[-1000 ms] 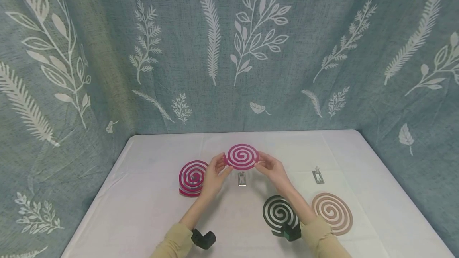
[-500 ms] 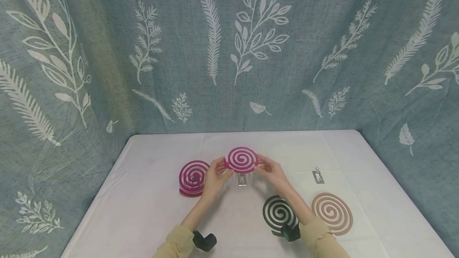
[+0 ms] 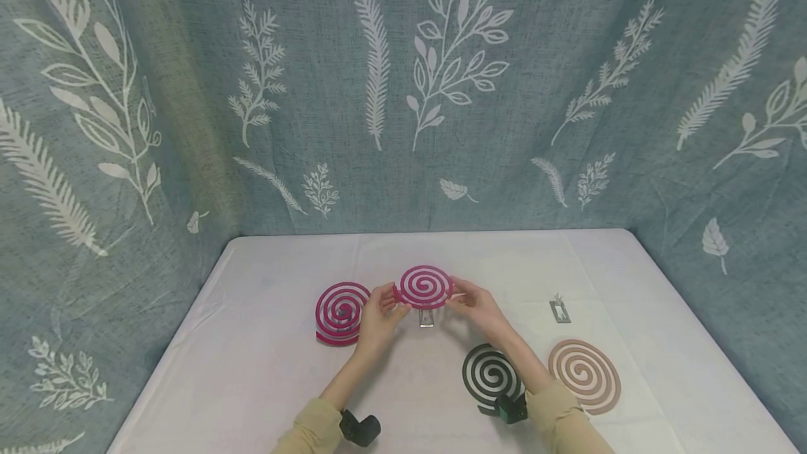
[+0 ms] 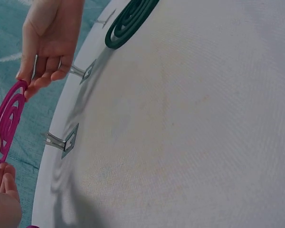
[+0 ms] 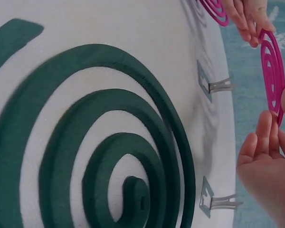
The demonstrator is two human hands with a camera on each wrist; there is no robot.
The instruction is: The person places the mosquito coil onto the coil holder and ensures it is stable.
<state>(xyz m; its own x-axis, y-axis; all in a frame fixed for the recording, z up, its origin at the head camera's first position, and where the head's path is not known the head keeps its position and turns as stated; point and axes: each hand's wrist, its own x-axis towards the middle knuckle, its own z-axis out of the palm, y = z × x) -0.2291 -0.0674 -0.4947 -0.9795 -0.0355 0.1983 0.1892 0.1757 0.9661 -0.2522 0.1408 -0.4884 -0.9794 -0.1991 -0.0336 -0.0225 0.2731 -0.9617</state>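
Head view shows the left hand and right hand pinching opposite edges of the pink coil, raised above the tabletop near a metal stand. It looks light, stiff and probably brittle, best held at those edges without twisting.

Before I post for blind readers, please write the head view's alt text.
A left hand and right hand hold a pink spiral, partly hiding a metal stand on a white table. Another pink spiral is at left; a green spiral, tan spiral and second stand are at right.
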